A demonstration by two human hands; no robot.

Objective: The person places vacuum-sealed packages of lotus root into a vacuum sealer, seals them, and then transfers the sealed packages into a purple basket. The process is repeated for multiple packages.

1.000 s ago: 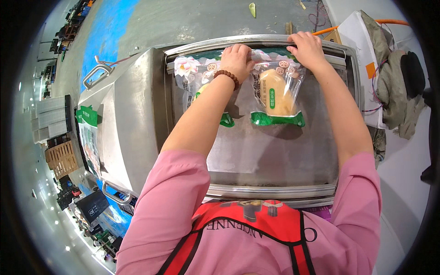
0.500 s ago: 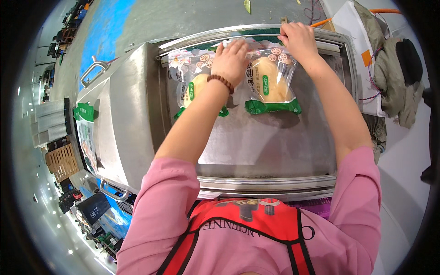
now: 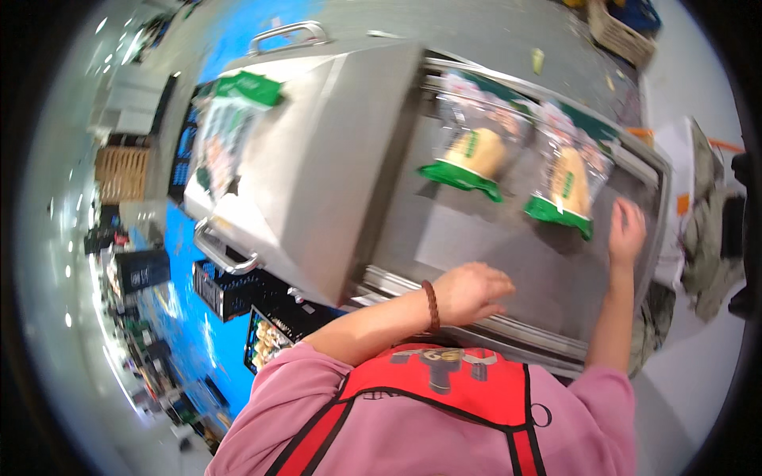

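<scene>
Two clear bags of peeled lotus root lie side by side in the chamber of a steel vacuum sealer (image 3: 508,258), their green ends toward me. The left bag (image 3: 479,151) and the right bag (image 3: 568,181) have their upper ends across the far sealing bar. My left hand (image 3: 476,292), with a brown bead bracelet at the wrist, is over the near edge, fingers extended and holding nothing. Beside the right bag, my right hand (image 3: 627,228) is above the chamber's right side, apart from the bag, fingers loosely bent and empty. Motion blurs both somewhat.
The sealer's steel lid (image 3: 317,151) covers the left part, with a metal handle (image 3: 226,252) and a green-ended bag (image 3: 246,91) on top. A black crate with pale roots (image 3: 266,345) stands at the lower left. Grey cloth (image 3: 702,214) lies at the right.
Both hands have left the bags' upper ends and drawn back toward me. The bags stay in the chamber. My view has turned left, so the sealer appears tilted and farther right.
</scene>
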